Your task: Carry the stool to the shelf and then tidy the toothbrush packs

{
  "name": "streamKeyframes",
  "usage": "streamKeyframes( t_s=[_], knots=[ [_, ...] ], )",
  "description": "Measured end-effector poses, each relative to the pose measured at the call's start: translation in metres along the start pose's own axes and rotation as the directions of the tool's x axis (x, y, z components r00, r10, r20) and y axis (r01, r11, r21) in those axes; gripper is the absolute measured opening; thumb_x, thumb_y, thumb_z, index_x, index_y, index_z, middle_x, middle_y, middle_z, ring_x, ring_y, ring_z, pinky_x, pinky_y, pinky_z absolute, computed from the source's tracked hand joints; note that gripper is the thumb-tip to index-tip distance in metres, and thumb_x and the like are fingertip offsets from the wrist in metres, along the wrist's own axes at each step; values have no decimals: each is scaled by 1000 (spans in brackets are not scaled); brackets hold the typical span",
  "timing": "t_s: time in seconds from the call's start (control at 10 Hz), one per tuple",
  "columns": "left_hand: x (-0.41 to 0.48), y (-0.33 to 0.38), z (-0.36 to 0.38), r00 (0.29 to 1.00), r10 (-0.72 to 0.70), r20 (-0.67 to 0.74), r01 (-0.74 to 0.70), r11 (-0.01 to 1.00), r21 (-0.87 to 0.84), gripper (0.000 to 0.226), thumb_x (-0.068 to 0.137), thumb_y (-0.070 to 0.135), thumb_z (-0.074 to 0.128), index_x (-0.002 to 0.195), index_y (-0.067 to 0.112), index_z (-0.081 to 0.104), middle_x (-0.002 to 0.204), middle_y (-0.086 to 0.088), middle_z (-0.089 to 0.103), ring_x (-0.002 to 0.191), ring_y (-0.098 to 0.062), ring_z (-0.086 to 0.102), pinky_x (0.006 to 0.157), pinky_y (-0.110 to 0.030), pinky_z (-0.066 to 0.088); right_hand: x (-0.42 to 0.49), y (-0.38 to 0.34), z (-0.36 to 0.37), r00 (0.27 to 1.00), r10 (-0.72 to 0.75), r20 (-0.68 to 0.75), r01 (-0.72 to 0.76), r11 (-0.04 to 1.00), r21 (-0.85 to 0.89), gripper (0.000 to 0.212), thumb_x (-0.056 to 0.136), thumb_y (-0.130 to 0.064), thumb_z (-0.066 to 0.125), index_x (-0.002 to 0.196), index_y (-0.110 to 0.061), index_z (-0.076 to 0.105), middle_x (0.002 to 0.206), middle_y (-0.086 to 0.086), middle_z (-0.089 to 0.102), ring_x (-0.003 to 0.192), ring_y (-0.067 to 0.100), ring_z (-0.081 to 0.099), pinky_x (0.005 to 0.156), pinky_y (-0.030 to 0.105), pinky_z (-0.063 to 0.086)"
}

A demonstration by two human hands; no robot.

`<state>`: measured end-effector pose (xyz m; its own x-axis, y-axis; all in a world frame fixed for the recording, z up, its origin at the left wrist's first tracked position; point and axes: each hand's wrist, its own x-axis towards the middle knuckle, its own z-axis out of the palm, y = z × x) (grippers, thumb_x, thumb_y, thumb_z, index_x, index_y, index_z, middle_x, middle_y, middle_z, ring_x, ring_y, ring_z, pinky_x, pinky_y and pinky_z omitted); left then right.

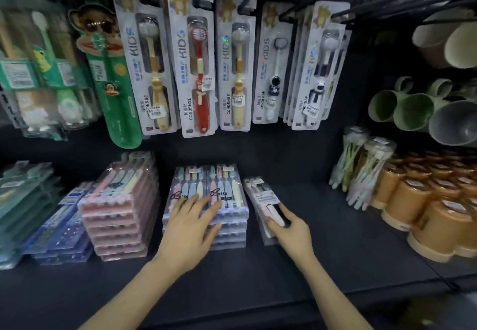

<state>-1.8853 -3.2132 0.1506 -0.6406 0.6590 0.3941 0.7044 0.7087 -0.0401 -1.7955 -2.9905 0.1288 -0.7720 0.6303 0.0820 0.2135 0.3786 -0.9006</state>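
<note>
Tidying step, as we read it: no stool shows anywhere in the frame and both hands are at the shelf (322, 247), so we judge the carry done. Left hand (189, 224), lower centre: fingers spread and straight, palm pressed flat on top of the middle stack of toothbrush packs (229, 185), the clear ones with "BIG" scrawled on the front. Right hand (290, 230), just right of centre: thumb over the top and fingers along the side of the near end of a slim pack (259, 195), pinching it. That slim pack lies on the dark shelf just beside the middle stack, angled a little off the stack's line; we cannot tell whether its far end touches the stack. Left of centre, a pink stack (121, 208) sits with its packs stepped and askew; the stacks at lower left are too blurred to read. Kids' packs (191, 58) hang on hooks across the top, and orange cups (423, 200) crowd the right. Next move, in our judgement: the left hand pins the stack while the right swings the slim pack square to it, or lifts it to wherever it belongs; we cannot tell which. The plastic looks slick, so the top packs could slide.
</note>
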Motion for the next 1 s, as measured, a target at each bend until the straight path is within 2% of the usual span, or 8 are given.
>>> streamKeyframes(
  t_s=[0.1,0.2,0.3,0.4,0.7,0.8,0.9,1.0],
  knots=[
    [0,0,-2,1000,-4,8,4,1000,-7,64,99,51,11,125,20,60,120,-4,64,111,-30,60,101,-40,27,1,-3,-1,998,-42,-37,39,995,-94,63,85,-30,70,141,-15,46,113,-4,67,75,0,55,65,10,41],
    [0,3,-5,1000,-20,22,21,1000,-14,65,98,51,9,125,20,59,121,-4,63,112,-29,59,101,-44,39,-7,-5,1,992,-57,-117,29,972,-231,65,85,-42,66,141,-14,45,87,2,72,72,13,63,66,25,48],
    [0,5,-6,1000,-18,13,18,1000,-14,56,98,48,19,124,20,60,120,-5,63,112,-30,59,97,-47,45,-13,-5,4,989,-54,-141,14,964,-267,65,86,-46,63,140,-14,46,80,5,71,77,19,66,70,31,52],
    [0,5,-6,1000,-7,-12,7,1000,0,50,90,44,33,123,19,61,120,-5,64,112,-30,60,96,-48,45,-14,-7,5,989,-61,-136,28,971,-238,62,86,-42,64,139,-13,48,85,6,71,81,19,66,72,31,50],
    [0,5,-7,1000,10,-13,-10,1000,-4,49,88,43,36,121,19,62,119,-5,65,110,-30,61,95,-49,46,-8,-7,6,991,-86,-101,66,981,-184,59,86,-35,67,139,-15,48,91,4,71,80,17,65,71,27,49],
    [1,3,-6,1000,17,-22,-17,1000,6,49,88,43,36,121,19,63,118,-5,65,109,-29,62,94,-49,47,-9,-10,7,992,-97,-85,82,982,-170,58,86,-36,67,138,-17,50,100,3,71,82,14,62,70,24,45],
    [0,1,-5,996,50,-73,-49,999,16,48,86,42,37,118,19,65,114,-5,66,106,-29,63,91,-48,48,-6,-7,4,995,-85,-53,74,980,-183,65,86,-44,65,141,-18,45,120,1,65,105,17,60,79,24,43],
    [1,1,-9,996,39,-77,-40,999,-7,48,86,42,37,116,18,66,111,-6,67,102,-28,64,90,-48,49,-5,-9,0,992,-80,-100,53,968,-246,74,86,-54,60,146,-16,38,140,2,51,128,21,48,97,31,41]
  ],
)
